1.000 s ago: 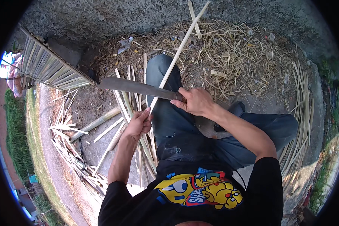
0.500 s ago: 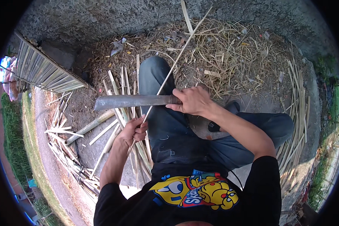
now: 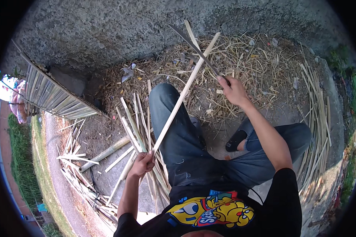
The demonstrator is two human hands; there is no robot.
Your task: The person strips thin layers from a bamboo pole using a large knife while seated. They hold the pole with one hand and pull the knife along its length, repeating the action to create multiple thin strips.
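the left hand (image 3: pixel 143 162) is closed around the near end of a pale strip (image 3: pixel 177 106), beside the person's left thigh. the strip slants up and to the right from there, across the left leg (image 3: pixel 164 103) of the jeans, and its far end is over the shavings (image 3: pixel 241 59) near the wall (image 3: pixel 118 35). the right hand (image 3: pixel 235 91) is gripping the handle end of a knife (image 3: pixel 190 43), with the thumb along it. the dark blade points up and to the left, seen nearly edge-on, and crosses the strip near its far end; whether the two touch, i cannot tell. a second, shorter strip (image 3: pixel 190 32) stands out beyond the blade, against the wall.

more strips (image 3: pixel 126 124) lie just left of the left leg, some running past the left hand. a bamboo pole (image 3: pixel 106 153) rests on the ground further left, near a loose pile (image 3: pixel 73 173) of split pieces. a slatted screen (image 3: pixel 61 94) is at the upper left, and a long bundle (image 3: pixel 316 130) of thin strips lies beyond the right knee (image 3: pixel 298 136).
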